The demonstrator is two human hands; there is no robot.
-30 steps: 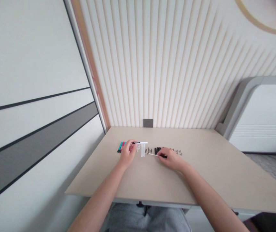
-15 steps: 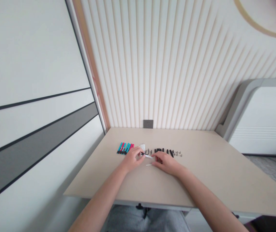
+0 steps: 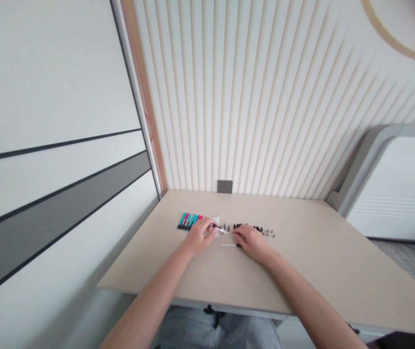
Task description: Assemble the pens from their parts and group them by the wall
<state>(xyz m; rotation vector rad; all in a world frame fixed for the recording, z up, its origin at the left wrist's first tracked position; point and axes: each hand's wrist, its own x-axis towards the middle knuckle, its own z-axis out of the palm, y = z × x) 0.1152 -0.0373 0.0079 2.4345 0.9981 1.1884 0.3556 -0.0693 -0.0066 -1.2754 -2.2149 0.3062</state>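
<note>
Left hand pinches a white marker, lying sideways, pale end toward the right hand, nearer a second white marker; right grip unclear.

L hand: holds wht pen | R hand: by 2nd wht pen (blk caps just behind)

No legible text, labels or numbers, the marker barrels too small to read.
</note>
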